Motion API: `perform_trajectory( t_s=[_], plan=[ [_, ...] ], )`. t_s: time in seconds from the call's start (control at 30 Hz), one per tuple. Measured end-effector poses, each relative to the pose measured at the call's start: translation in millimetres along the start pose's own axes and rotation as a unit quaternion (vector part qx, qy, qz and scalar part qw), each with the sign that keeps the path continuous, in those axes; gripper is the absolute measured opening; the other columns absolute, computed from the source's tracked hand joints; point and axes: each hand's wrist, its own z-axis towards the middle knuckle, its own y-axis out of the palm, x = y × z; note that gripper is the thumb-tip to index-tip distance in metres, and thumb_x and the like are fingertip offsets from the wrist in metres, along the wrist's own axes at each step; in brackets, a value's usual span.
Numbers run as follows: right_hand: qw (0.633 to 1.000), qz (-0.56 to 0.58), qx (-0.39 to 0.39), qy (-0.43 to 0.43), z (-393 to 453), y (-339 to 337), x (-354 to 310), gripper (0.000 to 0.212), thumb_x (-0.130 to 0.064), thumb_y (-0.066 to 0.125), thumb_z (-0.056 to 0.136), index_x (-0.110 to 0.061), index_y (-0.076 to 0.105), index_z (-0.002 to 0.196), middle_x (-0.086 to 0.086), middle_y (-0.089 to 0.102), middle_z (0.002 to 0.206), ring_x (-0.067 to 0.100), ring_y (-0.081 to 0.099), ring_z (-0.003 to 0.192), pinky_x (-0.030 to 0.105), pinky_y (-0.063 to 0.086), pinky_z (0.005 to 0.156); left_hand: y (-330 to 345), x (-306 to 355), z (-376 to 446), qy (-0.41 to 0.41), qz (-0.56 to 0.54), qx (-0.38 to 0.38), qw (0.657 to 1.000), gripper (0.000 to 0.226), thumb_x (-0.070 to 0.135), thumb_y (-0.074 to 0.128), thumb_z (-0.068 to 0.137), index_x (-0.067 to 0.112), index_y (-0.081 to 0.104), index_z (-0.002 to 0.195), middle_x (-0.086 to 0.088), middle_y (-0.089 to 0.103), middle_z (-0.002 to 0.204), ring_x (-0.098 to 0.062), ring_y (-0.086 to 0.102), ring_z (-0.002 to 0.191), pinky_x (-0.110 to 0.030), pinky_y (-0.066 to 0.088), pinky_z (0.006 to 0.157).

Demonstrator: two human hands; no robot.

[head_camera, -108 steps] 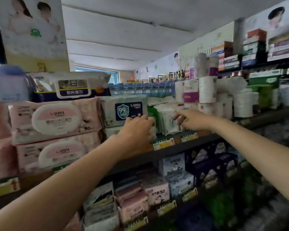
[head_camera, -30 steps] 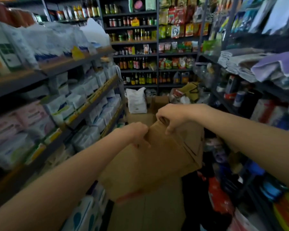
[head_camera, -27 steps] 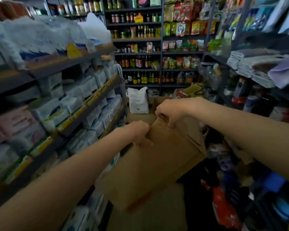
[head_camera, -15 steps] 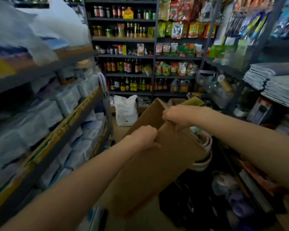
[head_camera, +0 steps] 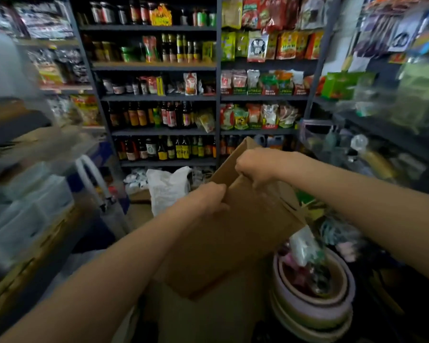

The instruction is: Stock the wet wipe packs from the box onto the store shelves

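While both arms reach forward down the narrow shop aisle, the left hand grips the near upper edge of a brown cardboard box, its fingers curled over the rim, and the right hand pinches the same edge a little farther along and higher up, knuckles bent around the cardboard. Held between the two hands, the box hangs tilted in the air, its upper corner pointing toward the back shelving and its lower corner dropping toward the floor; what is inside it cannot be seen from this side. Wet wipe packs lie as pale, blurred blocks along the left-hand shelf, well apart from the box and too smeared to read. Straight ahead, at the end of the aisle, a dark metal shelving unit carries rows of sauce bottles on its left half and bright snack bags on its right half. On the floor at the foot of that unit sits a white plastic bag, just left of the box's upper edge. Below the box's right side, a stack of pale pink basins stands on the floor with some crumpled wrapping resting in the top one. Shelves on the right edge hold blurred clear and green packaged goods.
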Motion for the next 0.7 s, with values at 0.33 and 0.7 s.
perform_trajectory(
  t_s=[0.33,0.7],
  plan=[
    [0.971,0.185,-0.009,0.15,266,68,143,0.043,-0.04,0.074,0.075,-0.017,0.038,0.066,-0.002,0.042,0.068,0.014,0.044,0.059,0.025,0.032,0.045,-48,-161,296,0.034,0.065,-0.038,0.997,0.036,0.019,0.057,0.091,0.01,0.045,0.124,-0.01,0.057,0.118,-0.025,0.06,0.1,-0.034,0.048,0.082],
    [0.719,0.647,-0.158,0.199,456,210,251,0.004,-0.011,0.062,0.088,-0.008,0.059,0.087,0.005,0.062,0.085,0.012,0.059,0.064,0.017,0.049,0.052,-22,-222,566,0.173,0.318,-0.128,0.923,0.047,0.008,0.039,0.097,0.016,0.028,0.142,-0.009,0.038,0.14,-0.029,0.049,0.121,-0.036,0.045,0.086]
  ],
)
